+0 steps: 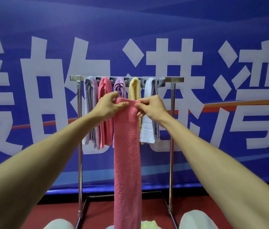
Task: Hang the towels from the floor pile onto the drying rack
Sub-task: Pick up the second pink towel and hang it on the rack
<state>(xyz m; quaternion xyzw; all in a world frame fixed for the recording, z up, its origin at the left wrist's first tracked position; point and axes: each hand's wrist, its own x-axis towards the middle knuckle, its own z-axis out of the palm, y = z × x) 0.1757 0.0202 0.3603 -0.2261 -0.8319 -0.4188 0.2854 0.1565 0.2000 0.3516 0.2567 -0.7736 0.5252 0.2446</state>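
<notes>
Pink towel (127,162) lower end cut off at bottom edge; purple towel (119,85) mostly hidden behind it; floor pile (148,225) cropped.

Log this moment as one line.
left hand: pinches pink towel top | right hand: same | drying rack: five towels hung | pink towel: not yet hung

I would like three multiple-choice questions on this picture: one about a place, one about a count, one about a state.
1. Where on the drying rack does the yellow towel hang? A. left end B. fourth from left C. right end
2. How many towels hang on the rack? A. three B. five C. seven
3. How is the long pink towel held? A. by both hands B. by one hand C. not held
Answers: B, three towels hang left of it; B, five hang side by side; A, left hand and right hand pinch its top.
</notes>
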